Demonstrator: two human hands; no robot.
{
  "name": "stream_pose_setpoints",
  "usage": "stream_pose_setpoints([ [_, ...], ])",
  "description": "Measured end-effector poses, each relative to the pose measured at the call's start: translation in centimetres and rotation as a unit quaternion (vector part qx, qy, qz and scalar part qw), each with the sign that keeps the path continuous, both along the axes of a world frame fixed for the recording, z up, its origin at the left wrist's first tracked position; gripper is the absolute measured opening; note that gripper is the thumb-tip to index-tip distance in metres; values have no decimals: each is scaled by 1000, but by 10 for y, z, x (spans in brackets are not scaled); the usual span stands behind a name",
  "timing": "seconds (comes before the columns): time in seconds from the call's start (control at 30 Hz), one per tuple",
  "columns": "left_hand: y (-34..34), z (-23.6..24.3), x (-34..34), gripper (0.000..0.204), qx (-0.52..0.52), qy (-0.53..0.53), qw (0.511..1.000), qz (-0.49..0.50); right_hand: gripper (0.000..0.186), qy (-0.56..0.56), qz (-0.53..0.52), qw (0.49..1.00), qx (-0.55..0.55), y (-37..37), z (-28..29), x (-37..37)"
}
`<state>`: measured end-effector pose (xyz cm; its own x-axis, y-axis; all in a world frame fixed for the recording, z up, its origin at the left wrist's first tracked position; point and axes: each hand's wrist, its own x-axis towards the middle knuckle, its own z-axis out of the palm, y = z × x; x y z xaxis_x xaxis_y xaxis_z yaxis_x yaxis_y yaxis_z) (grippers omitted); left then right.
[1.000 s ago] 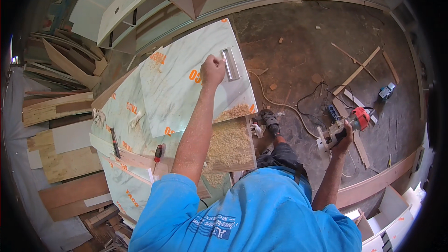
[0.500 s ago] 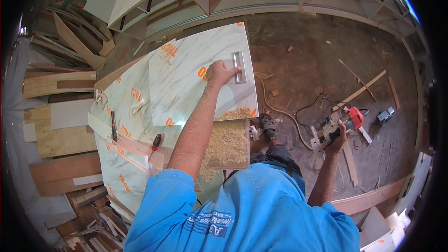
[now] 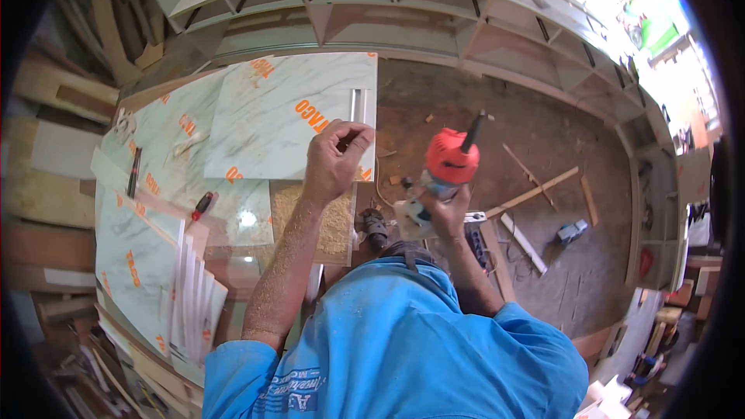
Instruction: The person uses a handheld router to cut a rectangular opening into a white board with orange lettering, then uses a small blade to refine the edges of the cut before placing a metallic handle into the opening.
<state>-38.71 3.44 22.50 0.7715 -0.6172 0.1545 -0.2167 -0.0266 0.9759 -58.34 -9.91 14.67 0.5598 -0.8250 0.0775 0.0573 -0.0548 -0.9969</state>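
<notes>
My right hand [image 3: 445, 208] grips a router [image 3: 452, 157] with a red motor top and a dark cord, raised upright beside the work. The router's pale base plate shows below, partly hidden by my hand. My left hand [image 3: 335, 157] hovers over the right edge of a white marble-patterned board [image 3: 264, 120], its fingers curled in and nothing visible in them. Just beyond these fingers, a long metal recessed pull [image 3: 358, 105] sits in the board near its right edge. Sawdust [image 3: 334, 221] covers the surface below the board and clings to my left forearm.
A red-handled screwdriver [image 3: 202, 206] and a dark slim tool [image 3: 135, 172] lie on the marble-patterned sheets at left. Stacked white strips [image 3: 186, 295] stand nearer me. Wood strips [image 3: 535, 191] and a grey-blue power tool [image 3: 572, 231] lie on the floor. A long cabinet frame [image 3: 403, 15] runs along the back.
My right hand has lifted the router up and leftward from low at the right. The left hand has come off the metal pull, drawn nearer me, and curled. My view has shifted right.
</notes>
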Motion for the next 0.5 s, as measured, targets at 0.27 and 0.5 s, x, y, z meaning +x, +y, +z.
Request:
stream_pose_setpoints([
  [0.27, 106, 66, -86, 18, -53, 37, 998, -28, 64, -24, 257, 962, -84, 105, 53, -22],
  [0.5, 187, 57, -133, 13, -97, 36, 994, -16, 63, 33, 421, 899, -113, 152, 58, -62],
])
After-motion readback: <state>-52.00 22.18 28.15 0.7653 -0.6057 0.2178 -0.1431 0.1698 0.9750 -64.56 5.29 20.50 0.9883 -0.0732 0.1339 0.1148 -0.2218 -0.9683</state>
